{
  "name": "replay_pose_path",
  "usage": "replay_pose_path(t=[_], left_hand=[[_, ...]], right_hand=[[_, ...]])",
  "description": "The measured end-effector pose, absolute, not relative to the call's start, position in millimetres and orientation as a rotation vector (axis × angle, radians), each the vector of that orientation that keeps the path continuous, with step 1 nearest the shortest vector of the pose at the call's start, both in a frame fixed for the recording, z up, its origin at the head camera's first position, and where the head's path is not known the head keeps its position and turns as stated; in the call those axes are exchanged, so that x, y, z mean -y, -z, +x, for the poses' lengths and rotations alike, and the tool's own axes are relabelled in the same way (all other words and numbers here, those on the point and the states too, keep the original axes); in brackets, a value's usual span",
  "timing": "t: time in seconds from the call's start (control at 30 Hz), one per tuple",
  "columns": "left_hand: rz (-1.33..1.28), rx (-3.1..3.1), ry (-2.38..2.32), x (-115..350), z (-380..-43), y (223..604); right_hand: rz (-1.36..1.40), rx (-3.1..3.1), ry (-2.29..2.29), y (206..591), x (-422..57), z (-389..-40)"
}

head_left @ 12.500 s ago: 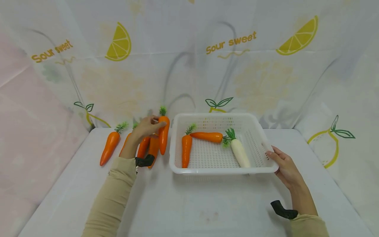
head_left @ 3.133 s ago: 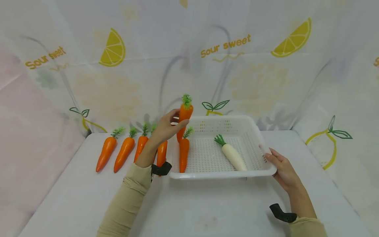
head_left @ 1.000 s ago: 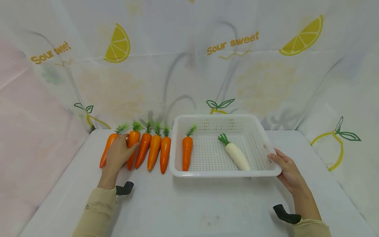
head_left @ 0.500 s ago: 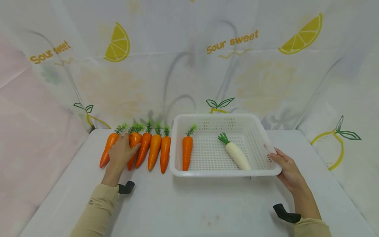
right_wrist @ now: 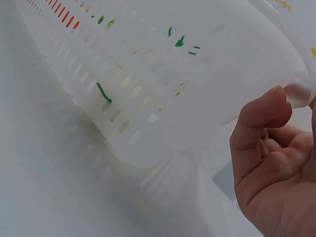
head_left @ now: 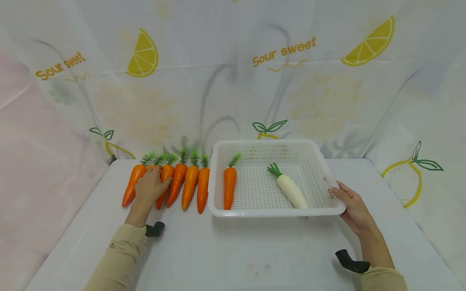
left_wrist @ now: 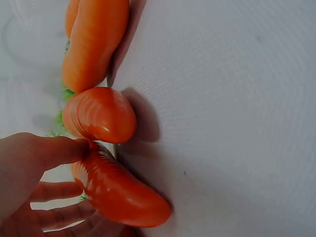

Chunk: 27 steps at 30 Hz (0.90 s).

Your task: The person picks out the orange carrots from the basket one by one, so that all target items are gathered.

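In the head view my left hand [head_left: 148, 186] is over a row of toy carrots on the white table. Its thumb and fingers sit on opposite sides of the third carrot [left_wrist: 121, 190] from the left, with the thumb [left_wrist: 64, 149] along its edge in the left wrist view. Most of the second carrot is hidden under this hand. My right hand [head_left: 354, 208] grips the right end of a white slotted basket [head_left: 276, 213], thumb over the rim. Inside are one carrot [head_left: 229, 188] at the left and a white radish [head_left: 292, 191] with green leaves.
The leftmost carrot [head_left: 134, 186] lies left of my left hand, and the rightmost carrot [head_left: 203, 190] is close beside the basket's left wall. Behind the row hangs a lemon-printed cloth [head_left: 204, 101]. White tabletop [head_left: 233, 254] extends in front of the basket.
Earlier the basket held two carrots; my left hand lifted one out and it joined the row. In the last second, two leaf tufts by my left hand have spread apart. My right hand stays on the basket.
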<state>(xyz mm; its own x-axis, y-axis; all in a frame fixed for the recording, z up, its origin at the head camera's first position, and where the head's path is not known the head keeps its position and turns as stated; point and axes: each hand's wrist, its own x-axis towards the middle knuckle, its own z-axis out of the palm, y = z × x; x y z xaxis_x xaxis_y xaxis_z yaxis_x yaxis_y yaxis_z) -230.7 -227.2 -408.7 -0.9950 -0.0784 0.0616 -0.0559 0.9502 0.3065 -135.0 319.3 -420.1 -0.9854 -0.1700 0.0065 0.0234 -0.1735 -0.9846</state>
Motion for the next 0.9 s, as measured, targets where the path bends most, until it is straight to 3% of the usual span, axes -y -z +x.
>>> replay_pose_path(t=[0.57,0.9], left_hand=[[0.060,3.013,0.480,224.3,-233.5,402.8],[-0.045,2.962,0.549,193.4,-230.1,380.2]], right_hand=[[-0.200,-1.923,2.314,417.8,-319.2,-133.6],[-0.191,-1.904,2.324,418.4,-319.6,-134.4]])
